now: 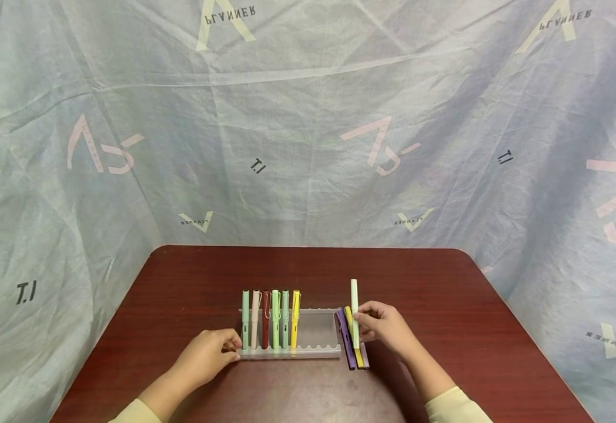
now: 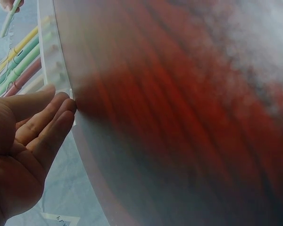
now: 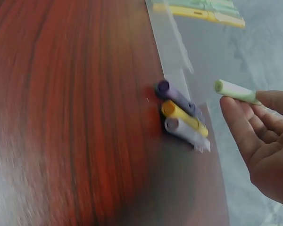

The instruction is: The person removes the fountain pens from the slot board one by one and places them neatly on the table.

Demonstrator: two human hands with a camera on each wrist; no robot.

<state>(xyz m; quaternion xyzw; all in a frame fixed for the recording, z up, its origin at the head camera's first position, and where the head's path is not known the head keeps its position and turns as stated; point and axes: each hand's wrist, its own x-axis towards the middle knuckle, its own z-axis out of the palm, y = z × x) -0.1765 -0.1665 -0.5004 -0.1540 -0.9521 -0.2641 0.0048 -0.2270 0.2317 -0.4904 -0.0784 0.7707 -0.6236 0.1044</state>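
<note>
A clear pen rack (image 1: 321,352) stands on the table, with several pens leaning upright in its left part, from a sage green pen (image 1: 245,320) through a pink pen (image 1: 255,329) and a dark red pen (image 1: 265,332) to a yellow pen (image 1: 294,329). My left hand (image 1: 207,355) pinches the rack's near left corner between thumb and fingers. Beyond the rack's right end, my right hand (image 1: 387,329) holds a pale green pen (image 1: 354,296) upright between thumb and fingertips. Below it lie a purple pen (image 3: 179,99), a second yellow pen (image 3: 184,117) and a lavender pen (image 3: 186,134), side by side.
The dark red wooden table (image 1: 191,282) runs back to a hanging printed cloth (image 1: 308,117), which also closes off both sides. Notches line the rack's front rail on the right, where no pens stand.
</note>
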